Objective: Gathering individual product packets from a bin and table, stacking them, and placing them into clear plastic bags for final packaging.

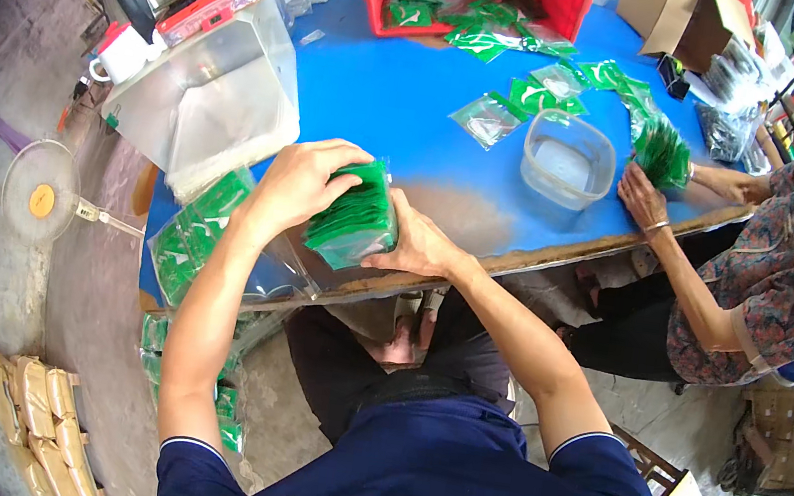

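Between my two hands stands a thick stack of green packets (353, 218) in clear plastic, near the table's front edge. My left hand (310, 181) closes over its far left side, the thumb across the top. From the right, my right hand (418, 241) grips the stack's side, fingers behind and thumb at the near corner. Beside my left forearm, a clear plastic bag with green packets (198, 232) lies on the table's left end. What the bag's lower part holds is partly hidden by my arm.
A co-worker at the right handles another bundle of green packets (663, 153). Loose packets (538, 94) lie by a clear tub (569, 160) and a tipped red bin (469, 7). A translucent box (227, 90) stands at left. More packets (229, 417) lie below the table.
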A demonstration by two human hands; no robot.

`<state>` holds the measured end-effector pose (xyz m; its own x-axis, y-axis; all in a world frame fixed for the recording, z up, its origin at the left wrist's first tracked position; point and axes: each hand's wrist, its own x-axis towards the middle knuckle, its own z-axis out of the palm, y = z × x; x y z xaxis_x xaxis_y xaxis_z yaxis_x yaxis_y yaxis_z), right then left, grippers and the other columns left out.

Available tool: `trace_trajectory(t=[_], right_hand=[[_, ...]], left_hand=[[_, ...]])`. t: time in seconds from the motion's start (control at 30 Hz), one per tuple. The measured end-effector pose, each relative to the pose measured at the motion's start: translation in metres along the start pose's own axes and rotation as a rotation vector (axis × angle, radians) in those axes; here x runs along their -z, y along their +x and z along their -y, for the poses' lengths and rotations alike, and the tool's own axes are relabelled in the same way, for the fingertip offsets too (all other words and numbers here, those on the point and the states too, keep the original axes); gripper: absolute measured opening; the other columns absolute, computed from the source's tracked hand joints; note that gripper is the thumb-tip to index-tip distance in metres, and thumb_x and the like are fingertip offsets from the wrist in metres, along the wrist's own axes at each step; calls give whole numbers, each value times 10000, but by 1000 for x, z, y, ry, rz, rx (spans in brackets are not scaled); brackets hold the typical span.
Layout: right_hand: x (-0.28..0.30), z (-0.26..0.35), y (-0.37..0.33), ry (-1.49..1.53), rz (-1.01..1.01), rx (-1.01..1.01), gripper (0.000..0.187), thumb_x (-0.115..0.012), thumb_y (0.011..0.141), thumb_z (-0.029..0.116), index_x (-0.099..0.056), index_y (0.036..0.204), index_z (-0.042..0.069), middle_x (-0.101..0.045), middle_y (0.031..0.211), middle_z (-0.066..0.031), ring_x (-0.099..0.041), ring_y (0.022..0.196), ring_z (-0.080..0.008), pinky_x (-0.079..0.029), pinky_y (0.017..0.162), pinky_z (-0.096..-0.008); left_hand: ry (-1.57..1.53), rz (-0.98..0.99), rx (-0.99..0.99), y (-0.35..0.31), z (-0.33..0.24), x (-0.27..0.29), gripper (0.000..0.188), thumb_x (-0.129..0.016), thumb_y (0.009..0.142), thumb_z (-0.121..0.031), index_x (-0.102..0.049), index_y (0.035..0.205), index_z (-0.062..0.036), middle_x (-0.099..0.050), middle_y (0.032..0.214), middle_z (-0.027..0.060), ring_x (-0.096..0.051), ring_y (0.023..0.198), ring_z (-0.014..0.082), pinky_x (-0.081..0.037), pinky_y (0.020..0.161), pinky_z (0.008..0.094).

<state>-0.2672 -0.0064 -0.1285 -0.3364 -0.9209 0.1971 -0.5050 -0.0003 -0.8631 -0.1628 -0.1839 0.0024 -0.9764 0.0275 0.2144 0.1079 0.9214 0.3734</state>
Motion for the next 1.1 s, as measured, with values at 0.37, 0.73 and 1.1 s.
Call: trace_trajectory(t=[0.37,0.73,1.1], right_hand=[[2,-5,1,29,27,-8,957,-891,703,317,-307,1409,41,-578,1273,-296,-557,1226,-453,-454,1026,-488],[1,2,1,19,11,18,1021,-899,687,340,-285,1453,62,-564,1308,-290,-540,1251,-448,-444,1044,-485],[10,-2,-6,-11,1,-23,1032,-897,682,345,-284,1451,31,-553,1328,-291,-541,1252,-453,-449,1052,-489]], left_hand=[[-341,-54,294,12,0,-8,224,-735,807,-21,-702,1028,-12,-735,1009,114,-691,903,198,-549,801,337],[139,137,41,22,10,-15,201,-744,836,-93,-728,1025,-25,-716,930,106,-663,809,173,-522,750,332],[-320,-8,148,-3,19,-18,211,-653,969,-164,-741,1053,9,-734,962,122,-678,880,195,-523,807,326]])
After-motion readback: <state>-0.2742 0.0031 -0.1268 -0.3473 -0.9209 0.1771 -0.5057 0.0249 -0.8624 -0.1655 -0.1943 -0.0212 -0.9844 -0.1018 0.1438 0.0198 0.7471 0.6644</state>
